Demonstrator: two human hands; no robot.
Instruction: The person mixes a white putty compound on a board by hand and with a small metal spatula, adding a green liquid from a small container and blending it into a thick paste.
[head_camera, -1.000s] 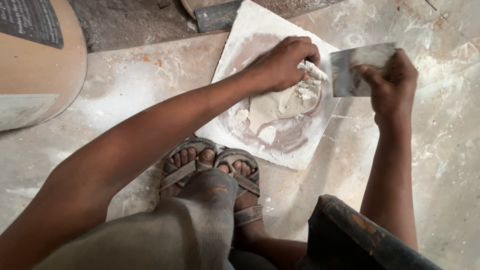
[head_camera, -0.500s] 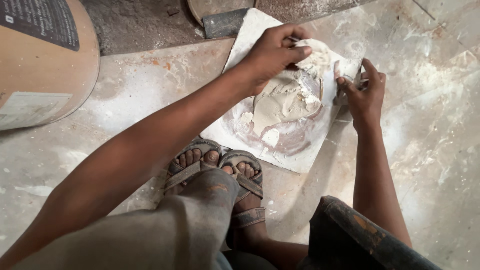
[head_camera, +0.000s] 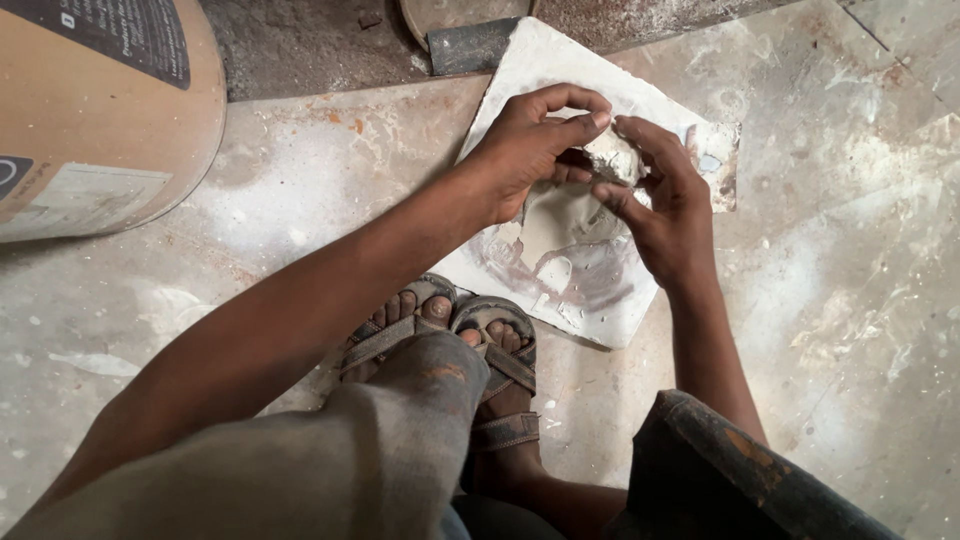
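A white square board (head_camera: 610, 300), smeared with grey-white putty (head_camera: 545, 225), lies on the dusty floor in front of my sandalled feet (head_camera: 455, 330). Both hands meet above its far half. My left hand (head_camera: 530, 150) pinches a small lump of putty (head_camera: 612, 160) with its fingertips. My right hand (head_camera: 655, 205) faces it, fingers curled round the same lump. A putty-coated scraper blade (head_camera: 715, 165) sticks out behind the right hand; how it is gripped is hidden.
A large brown drum (head_camera: 100, 120) stands at the upper left. A dark metal piece (head_camera: 470, 45) and a round rim (head_camera: 460, 10) lie just beyond the board. The concrete floor (head_camera: 850, 300) is streaked with white dust.
My right hand has moved left and turned the scraper, meeting the left hand over the board. The left fingers have lifted off the putty pile and now pinch a lump.
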